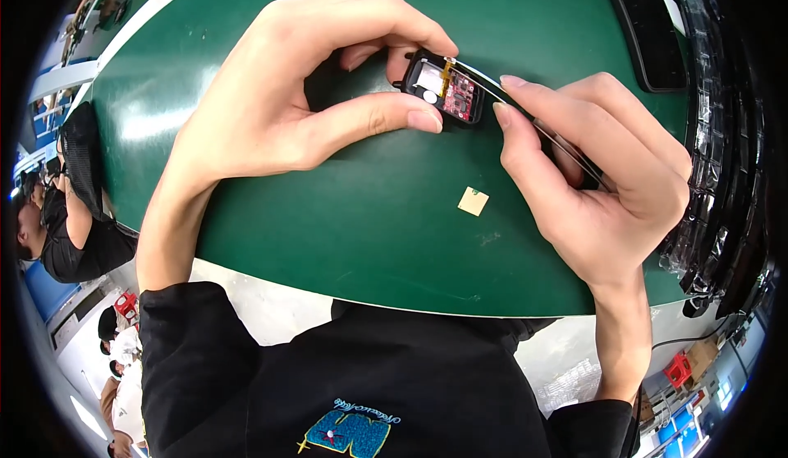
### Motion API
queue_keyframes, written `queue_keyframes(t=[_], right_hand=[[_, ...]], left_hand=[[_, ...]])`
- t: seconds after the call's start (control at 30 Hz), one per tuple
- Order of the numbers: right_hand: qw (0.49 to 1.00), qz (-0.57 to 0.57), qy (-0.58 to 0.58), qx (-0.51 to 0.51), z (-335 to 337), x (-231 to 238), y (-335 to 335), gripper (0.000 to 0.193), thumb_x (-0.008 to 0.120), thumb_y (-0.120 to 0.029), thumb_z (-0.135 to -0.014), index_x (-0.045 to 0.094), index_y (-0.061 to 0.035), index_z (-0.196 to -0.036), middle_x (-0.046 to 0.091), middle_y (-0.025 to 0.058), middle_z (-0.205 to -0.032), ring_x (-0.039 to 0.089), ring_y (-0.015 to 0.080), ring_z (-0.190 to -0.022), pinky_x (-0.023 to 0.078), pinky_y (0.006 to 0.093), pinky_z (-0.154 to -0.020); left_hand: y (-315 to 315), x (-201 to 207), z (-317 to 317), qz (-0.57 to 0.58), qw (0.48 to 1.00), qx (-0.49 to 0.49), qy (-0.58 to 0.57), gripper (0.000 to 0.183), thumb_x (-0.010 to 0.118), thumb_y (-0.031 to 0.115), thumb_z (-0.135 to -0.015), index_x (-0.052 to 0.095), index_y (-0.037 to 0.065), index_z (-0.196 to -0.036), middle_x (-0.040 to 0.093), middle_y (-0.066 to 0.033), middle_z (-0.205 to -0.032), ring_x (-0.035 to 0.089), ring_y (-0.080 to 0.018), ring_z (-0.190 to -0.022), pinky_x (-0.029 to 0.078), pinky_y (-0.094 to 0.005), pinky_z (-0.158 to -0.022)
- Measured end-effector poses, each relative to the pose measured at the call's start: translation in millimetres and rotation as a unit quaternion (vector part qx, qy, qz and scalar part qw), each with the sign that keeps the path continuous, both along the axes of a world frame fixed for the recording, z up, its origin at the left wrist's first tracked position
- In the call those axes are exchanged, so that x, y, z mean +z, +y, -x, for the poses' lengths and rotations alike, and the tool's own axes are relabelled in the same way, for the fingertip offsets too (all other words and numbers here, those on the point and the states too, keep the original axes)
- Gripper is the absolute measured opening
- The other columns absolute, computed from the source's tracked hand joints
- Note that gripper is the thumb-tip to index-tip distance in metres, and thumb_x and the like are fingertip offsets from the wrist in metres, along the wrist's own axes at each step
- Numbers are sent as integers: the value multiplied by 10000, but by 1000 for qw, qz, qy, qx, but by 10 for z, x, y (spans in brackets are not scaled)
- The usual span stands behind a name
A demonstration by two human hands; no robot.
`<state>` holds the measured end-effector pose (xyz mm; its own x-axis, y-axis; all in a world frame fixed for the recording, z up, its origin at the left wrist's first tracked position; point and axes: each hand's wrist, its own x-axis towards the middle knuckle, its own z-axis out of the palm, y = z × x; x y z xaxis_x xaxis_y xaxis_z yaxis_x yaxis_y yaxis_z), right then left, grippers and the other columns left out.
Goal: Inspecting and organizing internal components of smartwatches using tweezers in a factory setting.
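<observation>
A small black device housing [444,89], its inside exposed, is held up between the thumb and fingers of my left hand [304,89]. Inside it show a red circuit board [461,97], a silvery white block and a strip of amber film. In my right hand [603,154] is a pair of thin metal tweezers [566,148], pinched between thumb and forefinger. The tips of the tweezers reach the upper edge of the housing near the amber film; what they touch there is too small to tell. Below the housing, a small cream square [474,201] lies flat on the green table.
The green tabletop [345,236] curves round in front of me. Stacked black trays in clear wrap [712,146] line the right edge. A long black case [644,27] lies at the far right. Another person [70,220] sits at the left, beyond the table edge.
</observation>
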<state>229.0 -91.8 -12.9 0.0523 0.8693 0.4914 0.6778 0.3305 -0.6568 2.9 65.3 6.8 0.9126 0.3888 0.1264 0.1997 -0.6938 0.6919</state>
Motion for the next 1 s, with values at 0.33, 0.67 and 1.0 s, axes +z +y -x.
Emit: queue_keyframes(t=[0.33, 0.67, 1.0], right_hand=[[985, 130, 116, 18, -44, 99, -32, 168, 831, 101, -904, 841, 64, -1067, 690, 28, -783, 593, 54, -662, 394, 217, -585], [984, 146, 98, 15, -56, 104, -35, 138, 828, 91, -916, 843, 57, -1049, 670, 4, -774, 543, 24, -637, 347, 204, -567], [982, 153, 112, 11, -6, 144, -19, 128, 830, 90, -910, 843, 55, -1033, 658, -2, -761, 533, 20, -630, 333, 206, -561]], left_hand=[[144, -23, 47, 51, 997, -59, -17, 584, 935, 287, -792, 795, -18, -1270, 757, -63, -1032, 464, -162, -806, 408, -316, -783], [152, -4, 40, 43, 997, -63, -4, 564, 926, 320, -807, 803, -4, -1252, 776, -72, -1060, 474, -161, -811, 402, -315, -784], [149, 10, 27, 3, 997, -74, 3, 530, 906, 319, -830, 798, 8, -1245, 797, -73, -1085, 550, -173, -844, 404, -317, -776]])
